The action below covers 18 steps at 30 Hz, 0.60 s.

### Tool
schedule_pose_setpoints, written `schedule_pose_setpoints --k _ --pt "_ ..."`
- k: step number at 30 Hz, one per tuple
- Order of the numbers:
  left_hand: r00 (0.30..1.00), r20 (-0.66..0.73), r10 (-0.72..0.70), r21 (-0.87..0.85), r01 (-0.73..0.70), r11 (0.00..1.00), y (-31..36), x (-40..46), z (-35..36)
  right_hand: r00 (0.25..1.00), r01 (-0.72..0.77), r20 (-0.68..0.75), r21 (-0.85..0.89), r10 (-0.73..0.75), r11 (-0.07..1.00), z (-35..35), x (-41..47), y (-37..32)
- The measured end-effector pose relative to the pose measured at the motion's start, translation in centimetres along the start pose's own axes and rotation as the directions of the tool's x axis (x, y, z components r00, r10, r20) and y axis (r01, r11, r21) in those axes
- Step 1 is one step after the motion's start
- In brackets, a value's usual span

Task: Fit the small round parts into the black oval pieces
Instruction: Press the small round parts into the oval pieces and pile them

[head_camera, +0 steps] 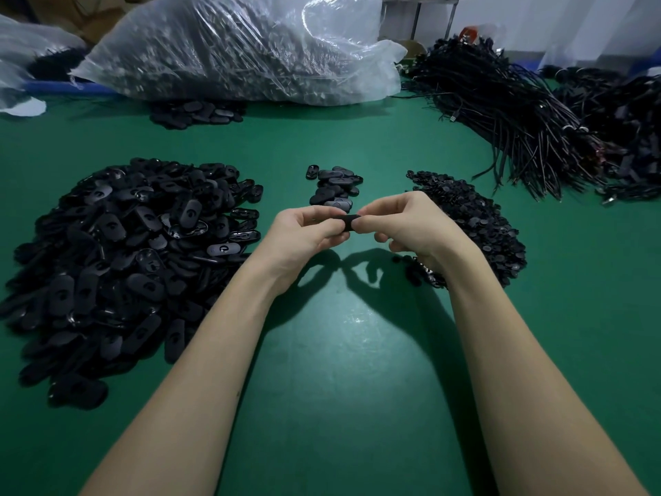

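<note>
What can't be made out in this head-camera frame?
- Black oval piece: mostly covered by the left hand and right hand; whether a small round part is seated is hidden.
- Clear plastic bag: glare blurs its contents; top cut off.
- Black cable bundle: runs past the right edge.

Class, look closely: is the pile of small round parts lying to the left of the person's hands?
No, the pile of small round parts lies beside the right hand; the left heap holds black oval pieces.

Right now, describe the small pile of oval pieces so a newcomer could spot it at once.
On the green table, look just beyond the hands, between the big heap of ovals and the round-parts pile. The small pile is far smaller, only a handful.
</note>
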<state>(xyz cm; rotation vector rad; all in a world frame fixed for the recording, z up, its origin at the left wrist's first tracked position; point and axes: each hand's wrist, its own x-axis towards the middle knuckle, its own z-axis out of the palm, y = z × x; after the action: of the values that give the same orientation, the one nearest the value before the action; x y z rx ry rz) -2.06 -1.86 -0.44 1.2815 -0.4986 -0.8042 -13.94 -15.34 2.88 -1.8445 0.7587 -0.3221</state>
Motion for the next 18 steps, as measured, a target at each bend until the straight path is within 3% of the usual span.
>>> schedule_pose_setpoints --k 3,14,18 --pt "1.000 -0.005 0.024 0.043 -0.024 0.999 0.0 0.1 -0.2 0.999 0.032 -0.034 -0.082 -0.035 0.996 0.4 0.0 -0.1" --pt "0.998 0.006 0.064 0.131 -0.065 0.989 0.1 0.0 -0.7 0.994 0.074 -0.071 -0.082 -0.080 0.994 1.2 0.2 0.1" --pt "0.996 0.031 0.080 0.278 -0.085 0.957 0.1 -0.2 -0.5 0.995 0.087 -0.044 -0.090 -0.091 0.992 1.1 0.0 0.3"
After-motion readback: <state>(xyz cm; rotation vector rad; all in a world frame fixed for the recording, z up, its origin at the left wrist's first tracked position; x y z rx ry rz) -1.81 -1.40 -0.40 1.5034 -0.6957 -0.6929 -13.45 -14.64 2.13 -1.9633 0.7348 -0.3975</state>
